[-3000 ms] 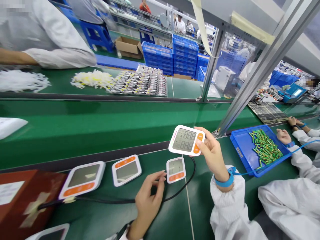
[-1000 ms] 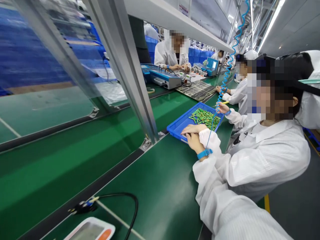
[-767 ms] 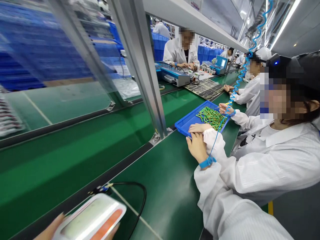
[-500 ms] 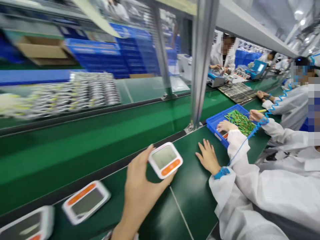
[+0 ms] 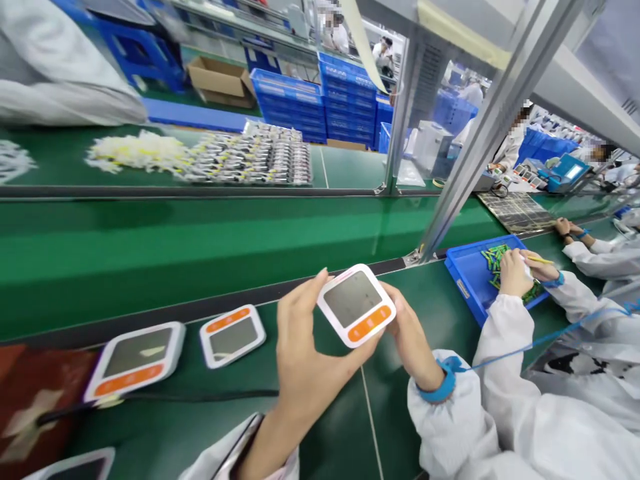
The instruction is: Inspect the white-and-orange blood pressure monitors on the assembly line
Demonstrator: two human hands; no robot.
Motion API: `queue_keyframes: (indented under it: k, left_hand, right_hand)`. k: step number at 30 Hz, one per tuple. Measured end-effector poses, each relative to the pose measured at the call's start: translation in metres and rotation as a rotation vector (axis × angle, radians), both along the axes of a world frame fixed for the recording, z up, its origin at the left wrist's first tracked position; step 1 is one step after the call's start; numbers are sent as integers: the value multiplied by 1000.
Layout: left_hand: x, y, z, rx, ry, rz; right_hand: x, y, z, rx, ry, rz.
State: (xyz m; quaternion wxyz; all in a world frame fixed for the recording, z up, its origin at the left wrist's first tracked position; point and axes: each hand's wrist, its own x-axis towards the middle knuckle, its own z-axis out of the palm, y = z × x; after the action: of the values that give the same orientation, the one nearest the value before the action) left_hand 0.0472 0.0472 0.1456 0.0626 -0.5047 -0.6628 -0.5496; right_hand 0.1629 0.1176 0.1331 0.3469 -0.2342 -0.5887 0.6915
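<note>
My left hand (image 5: 305,360) holds a small white monitor (image 5: 356,305) with a blank grey screen and an orange strip, lifted above the dark green bench. Thumb and fingers pinch its left and lower edges. My right hand (image 5: 413,337), with a blue wrist strap, grips the monitor's right side from behind. Two more monitors of the same kind lie flat on the bench to the left, a smaller one (image 5: 233,335) and a larger one (image 5: 134,360).
A black cable (image 5: 200,397) runs across the bench under my left arm. A red box (image 5: 30,400) sits at far left. To the right a co-worker's hand (image 5: 513,273) reaches into a blue tray (image 5: 465,280) of green batteries. A slanted metal post (image 5: 480,133) rises behind the green conveyor belt (image 5: 200,247).
My right hand has left the bench, where it lay flat, and now grips the monitor's right side. The view has swung back left from the co-workers to the bench.
</note>
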Motion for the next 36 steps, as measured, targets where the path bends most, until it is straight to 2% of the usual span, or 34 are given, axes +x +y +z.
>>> queue_keyframes:
  k: [3,7,13,15,19,21,27,36]
  left_hand:
    - [-4,-2,2,29,-41,58]
    - [-10,-3,3,47,-99,140]
    - [-16,-4,7,53,-137,162]
    - [-19,-6,8,3,-189,104]
    - [-31,-12,9,-96,-397,-210]
    - [-36,-14,13,-97,-503,-301]
    - [-37,-13,24,-162,-626,-190]
    - [-35,-10,23,-143,-633,-153]
  right_hand:
    - [-19,-1,2,-59,82,39]
    - [-33,5,8,-33,53,103]
    - [-43,3,26,25,40,184]
    - [-43,3,28,16,37,160]
    - [-37,10,29,21,6,115]
    - [-32,14,30,70,-2,96]
    - [-24,16,36,121,-14,128]
    - [-23,16,38,105,-53,162]
